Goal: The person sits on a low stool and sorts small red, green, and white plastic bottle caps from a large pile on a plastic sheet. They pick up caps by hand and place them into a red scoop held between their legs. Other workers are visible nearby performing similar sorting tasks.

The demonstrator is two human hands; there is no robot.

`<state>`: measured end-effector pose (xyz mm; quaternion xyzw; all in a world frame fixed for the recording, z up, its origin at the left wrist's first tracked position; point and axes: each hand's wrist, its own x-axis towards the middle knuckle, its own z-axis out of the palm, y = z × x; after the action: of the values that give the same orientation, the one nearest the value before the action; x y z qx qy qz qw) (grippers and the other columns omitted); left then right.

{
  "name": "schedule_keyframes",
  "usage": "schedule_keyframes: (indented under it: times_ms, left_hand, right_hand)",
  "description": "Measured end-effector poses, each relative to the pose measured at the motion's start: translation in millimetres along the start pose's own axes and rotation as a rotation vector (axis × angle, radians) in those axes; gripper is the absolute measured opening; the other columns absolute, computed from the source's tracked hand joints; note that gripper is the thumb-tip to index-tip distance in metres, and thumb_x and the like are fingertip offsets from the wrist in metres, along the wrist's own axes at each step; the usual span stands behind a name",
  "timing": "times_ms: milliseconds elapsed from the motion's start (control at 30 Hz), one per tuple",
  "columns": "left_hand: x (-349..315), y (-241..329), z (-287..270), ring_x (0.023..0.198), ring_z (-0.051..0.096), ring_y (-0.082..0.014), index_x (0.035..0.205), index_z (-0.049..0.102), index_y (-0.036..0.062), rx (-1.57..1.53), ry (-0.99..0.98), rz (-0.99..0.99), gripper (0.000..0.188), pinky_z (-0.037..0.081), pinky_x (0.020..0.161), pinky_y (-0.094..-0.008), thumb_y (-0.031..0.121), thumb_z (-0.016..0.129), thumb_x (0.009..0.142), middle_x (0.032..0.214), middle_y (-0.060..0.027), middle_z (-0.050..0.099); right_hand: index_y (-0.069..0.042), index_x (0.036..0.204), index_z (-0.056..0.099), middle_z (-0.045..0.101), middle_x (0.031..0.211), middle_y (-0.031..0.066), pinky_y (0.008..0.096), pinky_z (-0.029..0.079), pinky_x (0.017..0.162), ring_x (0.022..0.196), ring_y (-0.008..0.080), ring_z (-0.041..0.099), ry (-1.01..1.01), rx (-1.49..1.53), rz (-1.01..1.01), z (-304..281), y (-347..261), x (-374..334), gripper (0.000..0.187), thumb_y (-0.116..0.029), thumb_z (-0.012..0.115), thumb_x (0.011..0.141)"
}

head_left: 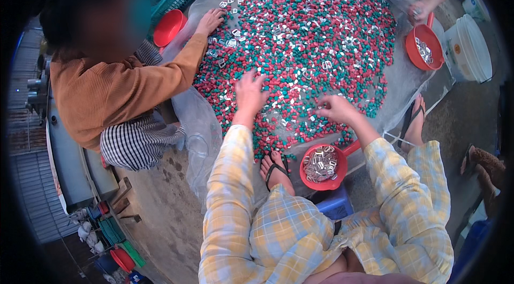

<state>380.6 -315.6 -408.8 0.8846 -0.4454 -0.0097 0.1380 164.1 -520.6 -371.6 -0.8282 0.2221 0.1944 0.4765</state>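
Spread before me is a wide layer of small red, green and white pieces [300, 54], with silvery buckle-like rings scattered among them. My left hand [250, 94], slightly blurred, hovers low over the near left part of the layer with its fingers apart. To its right, my right hand [337, 109] has thumb and fingers curled together just above the pieces; whatever they may pinch is too small to make out. Below that hand, a red dipper [342, 172] with a handle holds a heap of silvery rings [321, 164].
A pale see-through sheet [201, 118] lies under the pieces. One person in a brown sleeve [171, 70] reaches in from the left, beside a red bowl [169, 26]. Another person's hand [417, 11] is near a second red dipper [435, 54]. White buckets [468, 51] stand at right.
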Motion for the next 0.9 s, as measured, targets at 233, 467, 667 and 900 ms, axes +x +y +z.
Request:
schedule_keyframes:
  times_ms: [233, 467, 667, 900]
  left_hand:
    - [-53, 82, 24, 0.122, 0.037, -0.0347, 0.115, 0.054, 0.0199, -0.016, -0.375, 0.235, 0.051, 0.033, 0.098, -0.0507, 0.031, 0.073, 0.069, 0.124, -0.0081, 0.046]
    - [-94, 25, 8, 0.113, 0.044, -0.0286, 0.094, 0.061, 0.0143, 0.160, -0.202, 0.047, 0.025, 0.037, 0.091, -0.0451, 0.017, 0.067, 0.071, 0.118, -0.0062, 0.050]
    - [-69, 19, 7, 0.115, 0.044, -0.0322, 0.101, 0.060, 0.0150, 0.225, -0.146, -0.187, 0.031, 0.033, 0.096, -0.0506, 0.013, 0.066, 0.071, 0.130, -0.0106, 0.043]
    - [-68, 34, -3, 0.109, 0.047, -0.0291, 0.100, 0.062, 0.0125, 0.003, -0.027, -0.226, 0.027, 0.038, 0.091, -0.0422, 0.009, 0.066, 0.074, 0.118, -0.0104, 0.050]
  right_hand:
    - [-0.016, 0.134, 0.038, 0.033, 0.138, 0.0182, 0.0455, 0.035, 0.101, 0.126, 0.0361, 0.035, 0.584, -0.244, 0.104, -30, 26, 55, 0.074, -0.026, 0.073, 0.070]
    - [-0.028, 0.134, 0.039, 0.020, 0.147, 0.0126, 0.0540, 0.027, 0.104, 0.136, 0.0371, 0.016, 0.457, -0.358, -0.001, -24, 25, 85, 0.074, -0.010, 0.067, 0.068]
    - [-0.023, 0.125, 0.051, 0.034, 0.139, 0.0139, 0.0547, 0.028, 0.103, 0.132, 0.0346, 0.027, 0.133, -0.432, -0.310, 72, 20, 53, 0.062, -0.002, 0.060, 0.067]
    - [-0.015, 0.113, 0.060, 0.050, 0.125, 0.0139, 0.0446, 0.040, 0.097, 0.115, 0.0312, 0.049, 0.271, 0.093, -0.341, 94, 7, 29, 0.043, 0.004, 0.049, 0.076]
